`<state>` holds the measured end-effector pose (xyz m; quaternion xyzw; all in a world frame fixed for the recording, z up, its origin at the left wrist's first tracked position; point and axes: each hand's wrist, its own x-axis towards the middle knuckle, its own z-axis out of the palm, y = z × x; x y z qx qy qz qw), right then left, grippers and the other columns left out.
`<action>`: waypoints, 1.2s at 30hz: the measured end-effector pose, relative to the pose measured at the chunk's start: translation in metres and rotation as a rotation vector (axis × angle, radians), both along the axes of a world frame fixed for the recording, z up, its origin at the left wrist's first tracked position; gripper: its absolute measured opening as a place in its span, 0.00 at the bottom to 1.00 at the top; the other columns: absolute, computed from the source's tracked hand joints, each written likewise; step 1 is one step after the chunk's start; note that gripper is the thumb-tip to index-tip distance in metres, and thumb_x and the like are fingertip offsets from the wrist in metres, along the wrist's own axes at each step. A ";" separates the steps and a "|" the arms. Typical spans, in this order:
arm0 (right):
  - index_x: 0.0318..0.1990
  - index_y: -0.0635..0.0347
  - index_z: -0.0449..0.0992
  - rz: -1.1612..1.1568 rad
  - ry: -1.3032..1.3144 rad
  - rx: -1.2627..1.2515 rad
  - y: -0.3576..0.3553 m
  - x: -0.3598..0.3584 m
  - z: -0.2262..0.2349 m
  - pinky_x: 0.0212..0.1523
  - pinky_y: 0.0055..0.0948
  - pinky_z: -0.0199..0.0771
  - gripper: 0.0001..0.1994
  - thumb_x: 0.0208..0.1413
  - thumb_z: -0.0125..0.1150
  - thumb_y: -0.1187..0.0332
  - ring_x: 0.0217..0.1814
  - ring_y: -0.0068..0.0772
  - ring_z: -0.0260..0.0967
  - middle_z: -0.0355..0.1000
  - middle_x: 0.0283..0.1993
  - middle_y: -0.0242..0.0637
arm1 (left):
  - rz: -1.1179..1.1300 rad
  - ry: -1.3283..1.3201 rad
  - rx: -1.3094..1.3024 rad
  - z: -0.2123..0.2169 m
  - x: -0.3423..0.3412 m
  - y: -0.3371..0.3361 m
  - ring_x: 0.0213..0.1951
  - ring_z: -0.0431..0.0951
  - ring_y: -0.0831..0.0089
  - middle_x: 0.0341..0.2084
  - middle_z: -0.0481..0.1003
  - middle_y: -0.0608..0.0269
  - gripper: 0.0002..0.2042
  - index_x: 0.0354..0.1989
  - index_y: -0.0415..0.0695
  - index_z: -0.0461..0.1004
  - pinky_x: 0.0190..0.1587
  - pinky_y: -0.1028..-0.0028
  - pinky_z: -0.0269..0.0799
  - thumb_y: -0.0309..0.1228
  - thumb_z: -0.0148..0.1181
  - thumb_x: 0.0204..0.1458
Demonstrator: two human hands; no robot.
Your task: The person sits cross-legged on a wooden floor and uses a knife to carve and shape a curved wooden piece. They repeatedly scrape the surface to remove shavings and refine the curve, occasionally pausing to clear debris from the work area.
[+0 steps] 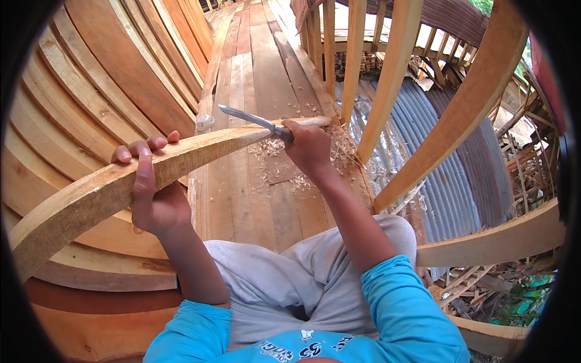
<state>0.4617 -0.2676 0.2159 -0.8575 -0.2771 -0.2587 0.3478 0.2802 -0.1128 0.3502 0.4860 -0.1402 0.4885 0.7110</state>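
A long squared wooden beam point(97, 181) slants from the lower left to the middle, its far end whittled narrower and paler. My left hand point(158, 193) is closed round the beam, the thumb on the near face and the fingertips over the far edge. In my right hand point(308, 145) is a knife point(248, 116), gripped by its handle at the beam's narrowed part. Its grey blade points up and to the left, above the beam. The handle is mostly hidden in my fist.
Wood shavings point(284, 154) lie scattered over the plank floor point(242, 199). Upright boards point(66, 121) line the left side. On the right stands a railing of wooden balusters point(393, 78), with corrugated metal roofing point(436, 163) below it. A small clear plastic item point(205, 123) sits beyond the beam.
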 end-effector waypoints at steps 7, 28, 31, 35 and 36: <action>0.43 0.49 0.83 -0.069 0.042 -0.077 -0.004 0.014 -0.003 0.30 0.41 0.76 0.11 0.50 0.65 0.65 0.29 0.43 0.77 0.76 0.25 0.40 | -0.047 -0.072 0.103 -0.018 0.018 0.008 0.43 0.69 0.72 0.32 0.67 0.72 0.18 0.50 0.52 0.68 0.62 0.51 0.58 0.24 0.59 0.50; 0.31 0.64 0.75 0.289 0.508 0.072 0.012 -0.026 0.020 0.37 0.51 0.69 0.21 0.67 0.48 0.55 0.33 0.58 0.73 0.74 0.28 0.53 | -0.041 -0.245 0.009 -0.067 0.051 0.033 0.32 0.69 0.76 0.25 0.67 0.71 0.11 0.35 0.54 0.67 0.45 0.72 0.65 0.25 0.56 0.43; 0.29 0.64 0.76 0.181 0.570 0.048 0.001 -0.011 0.008 0.35 0.51 0.69 0.23 0.67 0.46 0.54 0.30 0.58 0.72 0.74 0.26 0.54 | -0.025 -0.248 0.008 -0.072 0.051 0.033 0.32 0.69 0.76 0.25 0.67 0.70 0.11 0.35 0.54 0.66 0.44 0.72 0.65 0.26 0.57 0.43; 0.28 0.63 0.75 0.271 0.539 -0.038 0.012 -0.045 0.032 0.32 0.51 0.69 0.23 0.67 0.46 0.54 0.28 0.58 0.71 0.72 0.23 0.54 | 0.035 -0.224 -0.063 -0.072 0.048 0.035 0.32 0.69 0.75 0.24 0.67 0.70 0.10 0.34 0.54 0.67 0.44 0.71 0.66 0.26 0.57 0.43; 0.27 0.63 0.75 0.276 0.534 -0.008 0.013 -0.046 0.030 0.32 0.51 0.69 0.22 0.67 0.46 0.54 0.27 0.58 0.71 0.71 0.23 0.54 | 0.051 -0.212 -0.092 -0.071 0.048 0.033 0.32 0.69 0.75 0.24 0.67 0.70 0.09 0.33 0.54 0.68 0.44 0.71 0.66 0.26 0.57 0.43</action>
